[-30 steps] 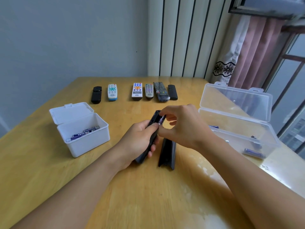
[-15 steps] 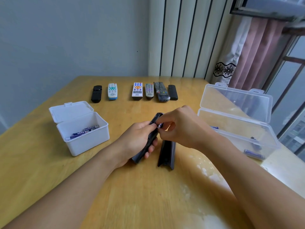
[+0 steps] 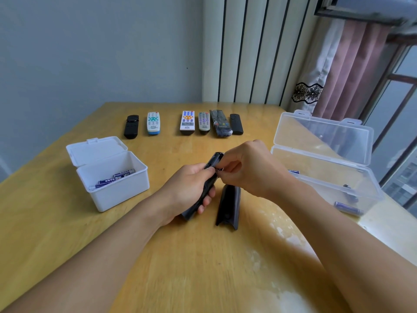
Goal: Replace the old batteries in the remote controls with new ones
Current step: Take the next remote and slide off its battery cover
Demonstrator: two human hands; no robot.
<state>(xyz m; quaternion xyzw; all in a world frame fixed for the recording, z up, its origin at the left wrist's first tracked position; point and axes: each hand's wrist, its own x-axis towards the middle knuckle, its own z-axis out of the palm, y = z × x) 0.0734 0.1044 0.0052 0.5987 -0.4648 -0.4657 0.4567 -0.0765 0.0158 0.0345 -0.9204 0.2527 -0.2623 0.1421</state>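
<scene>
gripped in the left hand (image 3: 189,190), a slim black plastic remote (image 3: 206,184) tilts above the wooden table (image 3: 67,233); right hand (image 3: 252,170) fingertips pinch a small battery (image 3: 220,168) at its open compartment.

Wooden table (image 3: 56,222), glossy, glare patches at right. Grey wall (image 3: 90,53) behind. Cream panel (image 3: 248,48) with dark vertical stripes at back centre. Pink curtain (image 3: 352,71) beside white curtain (image 3: 325,55), held by black lace tie (image 3: 307,92). Window frame (image 3: 392,91) at far right, buildings blurred beyond.
</scene>
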